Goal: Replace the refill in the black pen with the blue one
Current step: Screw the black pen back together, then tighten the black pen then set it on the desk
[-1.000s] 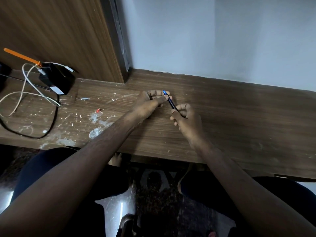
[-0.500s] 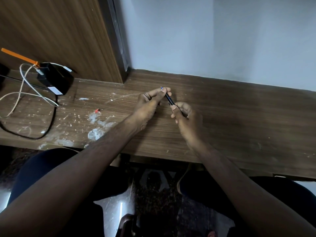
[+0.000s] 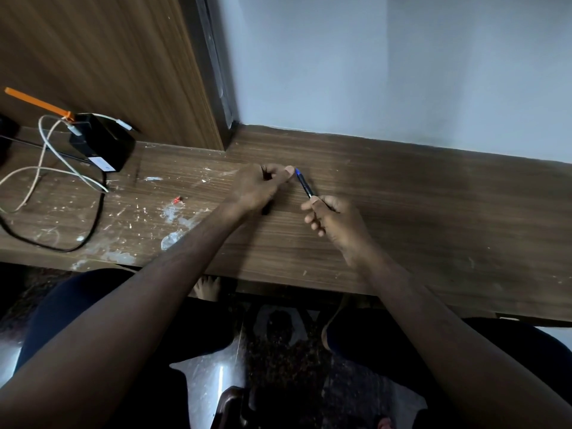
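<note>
My right hand point(image 3: 332, 219) grips the lower end of a thin black pen point(image 3: 305, 187), which slants up and to the left over the wooden desk point(image 3: 418, 212). A blue tip point(image 3: 297, 172) shows at the pen's upper end. My left hand point(image 3: 260, 188) is curled into a fist just left of that tip, thumb almost touching it. A dark, slim piece point(image 3: 265, 209) pokes out of the fist at top and bottom; it looks like a black pen part, mostly hidden by the fingers.
At the left of the desk are a black adapter box point(image 3: 103, 144), a white cable point(image 3: 46, 168), a looping black cable point(image 3: 93, 230) and an orange stick point(image 3: 37, 103). A tiny red bit point(image 3: 177, 199) lies among white stains. A wooden panel and a wall rise behind.
My left hand has let go of the pen's blue end and drawn a little to the left, leaving the blue tip bare. My right hand still holds the pen, shifted slightly right.
</note>
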